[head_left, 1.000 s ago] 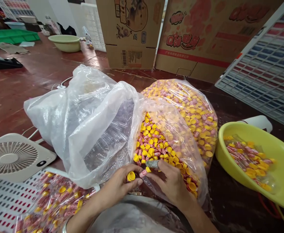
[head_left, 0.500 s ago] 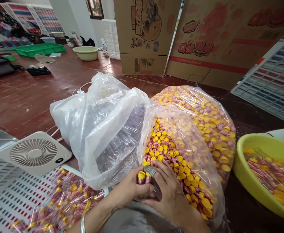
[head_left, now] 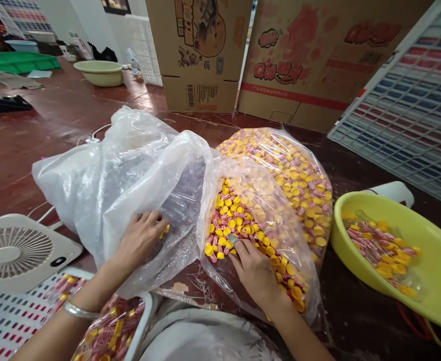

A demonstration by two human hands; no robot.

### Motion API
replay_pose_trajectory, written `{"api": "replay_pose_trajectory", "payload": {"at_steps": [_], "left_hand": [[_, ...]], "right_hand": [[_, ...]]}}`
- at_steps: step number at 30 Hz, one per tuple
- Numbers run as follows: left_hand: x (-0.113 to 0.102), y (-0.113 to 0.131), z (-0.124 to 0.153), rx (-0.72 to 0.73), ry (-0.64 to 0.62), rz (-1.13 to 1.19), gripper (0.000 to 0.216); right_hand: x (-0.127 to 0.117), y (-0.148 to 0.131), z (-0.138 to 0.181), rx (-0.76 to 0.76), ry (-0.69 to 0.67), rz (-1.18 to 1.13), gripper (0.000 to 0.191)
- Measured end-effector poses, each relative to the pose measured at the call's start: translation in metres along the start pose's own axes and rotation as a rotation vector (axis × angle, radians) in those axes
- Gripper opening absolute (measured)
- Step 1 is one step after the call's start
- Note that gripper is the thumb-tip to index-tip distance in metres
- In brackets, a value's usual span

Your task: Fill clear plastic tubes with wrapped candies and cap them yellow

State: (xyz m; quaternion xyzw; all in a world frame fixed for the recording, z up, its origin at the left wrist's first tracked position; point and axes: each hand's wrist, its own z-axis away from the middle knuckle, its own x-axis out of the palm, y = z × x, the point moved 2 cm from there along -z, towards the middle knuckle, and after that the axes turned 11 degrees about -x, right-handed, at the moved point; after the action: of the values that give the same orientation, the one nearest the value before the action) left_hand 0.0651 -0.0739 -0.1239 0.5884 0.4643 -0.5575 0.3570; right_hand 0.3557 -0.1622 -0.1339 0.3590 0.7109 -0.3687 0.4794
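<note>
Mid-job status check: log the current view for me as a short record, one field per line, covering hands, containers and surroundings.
Left hand: at the mouth of the white sack, holding a yellow-capped piece, mostly hidden
Right hand: fingers on the loose pieces in the open clear bag; grip unclear
White sack contents: clear plastic items
Behind open bag: a full bag of similar pieces
Right side: yellow basin with pieces in clear wrapping
Left side: fan, white basket with wrapped pieces

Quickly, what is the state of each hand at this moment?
Left hand: closed, holding yellow-capped pieces at the white bag.
Right hand: at the loose pieces; grip cannot be told.
</note>
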Motion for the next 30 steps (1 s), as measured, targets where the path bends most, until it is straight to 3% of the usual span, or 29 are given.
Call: {"api": "replay_pose_trajectory", "payload": {"at_steps": [4, 7, 10, 12, 14, 18, 21, 23, 27, 30], "left_hand": [[-0.004, 0.005, 0.011, -0.097, -0.081, 0.492, 0.031], [-0.013, 0.027, 0.028, -0.186, -0.166, 0.793, 0.028], [-0.024, 0.06, 0.042, -0.219, -0.393, 1.074, 0.029], [-0.03, 0.081, 0.046, -0.228, -0.542, 1.293, 0.029], [-0.035, 0.095, 0.046, -0.237, -0.616, 1.453, 0.031], [-0.037, 0.108, 0.045, -0.324, -0.677, 1.709, 0.031], [-0.034, 0.115, 0.048, -0.454, -0.688, 1.884, 0.032], [-0.03, 0.121, 0.051, -0.535, -0.699, 1.975, 0.033], [-0.025, 0.129, 0.052, -0.573, -0.731, 1.998, 0.037], [-0.029, 0.117, 0.057, -0.484, -0.764, 1.808, 0.037]], "right_hand": [[0.008, -0.003, -0.009, -0.001, 0.021, -0.007, 0.015], [-0.001, -0.002, -0.004, 0.022, 0.195, -0.258, 0.012], [-0.018, -0.007, -0.001, 0.122, 0.386, -0.538, 0.009], [-0.031, -0.014, -0.003, 0.117, 0.422, -0.628, 0.009], [-0.042, -0.022, -0.007, 0.037, 0.376, -0.667, 0.005], [-0.049, -0.031, -0.008, -0.131, 0.188, -0.689, 0.019], [-0.04, -0.033, 0.001, -0.213, 0.129, -0.546, 0.058], [-0.031, -0.036, 0.006, -0.225, 0.163, -0.429, 0.07], [-0.019, -0.048, 0.008, -0.206, 0.235, -0.349, 0.065], [-0.026, -0.052, 0.005, -0.261, 0.145, -0.402, 0.066]]}}
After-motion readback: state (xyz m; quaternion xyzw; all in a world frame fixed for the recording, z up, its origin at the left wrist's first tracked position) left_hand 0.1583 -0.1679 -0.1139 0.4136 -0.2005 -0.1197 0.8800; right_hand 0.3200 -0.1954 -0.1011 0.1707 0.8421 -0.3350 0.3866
